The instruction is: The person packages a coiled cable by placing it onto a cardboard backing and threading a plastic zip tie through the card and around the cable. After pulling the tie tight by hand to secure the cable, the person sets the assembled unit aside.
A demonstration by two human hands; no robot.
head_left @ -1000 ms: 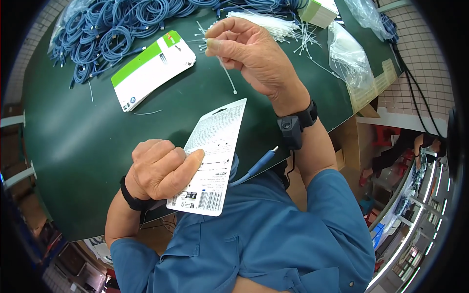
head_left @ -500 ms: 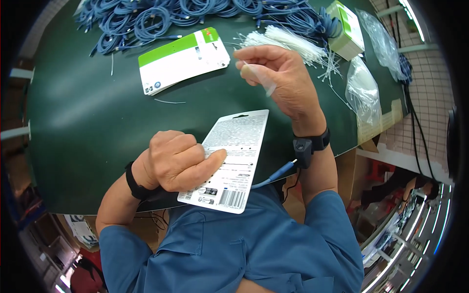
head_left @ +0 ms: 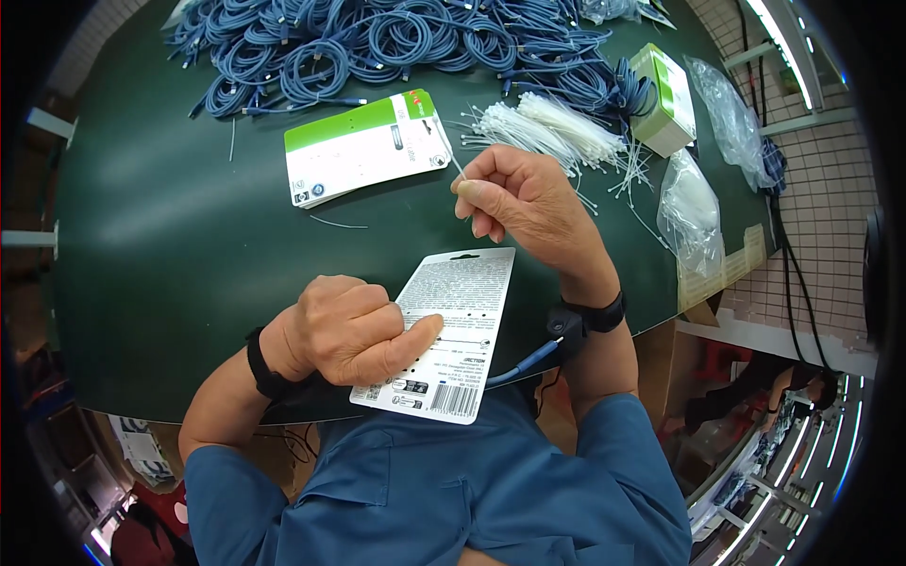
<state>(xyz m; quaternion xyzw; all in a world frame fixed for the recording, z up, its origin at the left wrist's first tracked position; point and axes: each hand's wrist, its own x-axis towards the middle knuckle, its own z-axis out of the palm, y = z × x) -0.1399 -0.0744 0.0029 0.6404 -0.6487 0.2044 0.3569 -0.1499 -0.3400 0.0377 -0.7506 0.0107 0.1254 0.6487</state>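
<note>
My left hand is closed on a white printed packaging card, thumb across its face. The card is tilted over the table's near edge, with its hanger slot at the far end. From behind the card's right side a blue cable sticks out, its plug next to my right wrist. What my left fingers hold beneath the card is hidden. Beyond the card, my right hand is raised, thumb and forefinger pinching a thin white cable tie that points up and away.
A stack of green-and-white cards lies ahead. Behind it are heaped coiled blue cables. White cable ties lie in a pile at right, near a box-like stack of cards and clear plastic bags. One loose tie lies alone.
My right hand has moved nearer to me. The pale blurred strip that hung at its fingers now shows as a thin tie pointing away. My left hand keeps its grip on the card.
</note>
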